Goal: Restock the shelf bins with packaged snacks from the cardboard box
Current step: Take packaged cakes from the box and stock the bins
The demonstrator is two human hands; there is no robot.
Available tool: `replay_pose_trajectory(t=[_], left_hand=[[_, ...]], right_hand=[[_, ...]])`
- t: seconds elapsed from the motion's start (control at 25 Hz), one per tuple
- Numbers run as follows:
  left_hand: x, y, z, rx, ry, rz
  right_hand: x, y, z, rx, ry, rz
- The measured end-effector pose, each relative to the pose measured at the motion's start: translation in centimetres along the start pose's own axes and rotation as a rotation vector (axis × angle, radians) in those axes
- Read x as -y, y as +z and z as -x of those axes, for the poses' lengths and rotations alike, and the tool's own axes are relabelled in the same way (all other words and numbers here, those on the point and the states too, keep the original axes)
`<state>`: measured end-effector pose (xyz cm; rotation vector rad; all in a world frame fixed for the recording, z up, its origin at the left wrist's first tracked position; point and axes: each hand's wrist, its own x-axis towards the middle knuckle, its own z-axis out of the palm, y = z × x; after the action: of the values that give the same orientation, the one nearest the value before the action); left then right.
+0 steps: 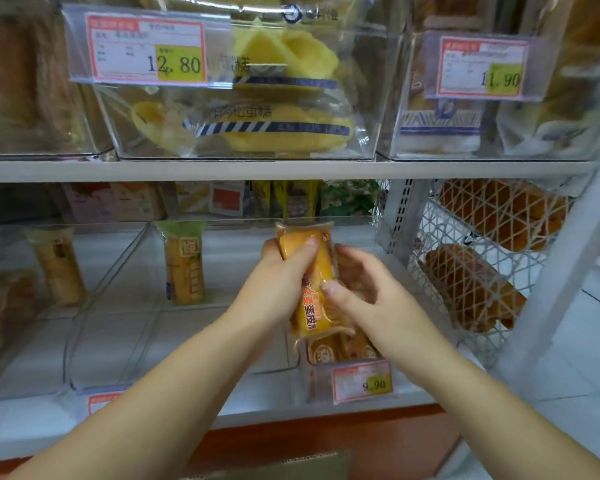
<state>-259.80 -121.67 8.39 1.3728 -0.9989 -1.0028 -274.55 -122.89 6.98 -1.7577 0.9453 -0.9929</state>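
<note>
Bright, even light, glare on the clear bins (246, 126); edges bowed and perhaps motion-blurred.

cardboard box (274, 467): cut off below | price tag (362, 381): small print perhaps blurred

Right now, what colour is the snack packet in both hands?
Orange-yellow snack packet, clear in the head view.

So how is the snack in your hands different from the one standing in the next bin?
The orange snack pack is held up by both hands, left hand and right hand; the green-topped pack stands alone on the bin floor. The held one has an orange wrapper, the standing one a green top. Both are long, clear-wrapped cakes.
</note>
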Motion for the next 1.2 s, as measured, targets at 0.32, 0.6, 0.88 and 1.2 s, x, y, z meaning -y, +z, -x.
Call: replay_pose_trajectory(t=[0.32,0.6,0.88,1.2], left_hand=[[-1.2,2.5,-6.1,0.181,0.340,-1.008],[2.5,4.1,-11.8,0.682,0.275,-1.656],[1.8,3.5,-11.1,0.687,0.314,-1.820],[1.8,3.7,-10.7,0.710,0.329,-1.854]], right_hand=[[-0.9,-5.8,-4.4,-0.272,0.035,0.658],[-6.1,-6.5,-11.8,-0.028,0.111,1.103],[-5.9,-5.8,-13.1,0.383,0.341,1.226],[-4.9,-6.1,-12.4,0.503,0.305,1.429]])
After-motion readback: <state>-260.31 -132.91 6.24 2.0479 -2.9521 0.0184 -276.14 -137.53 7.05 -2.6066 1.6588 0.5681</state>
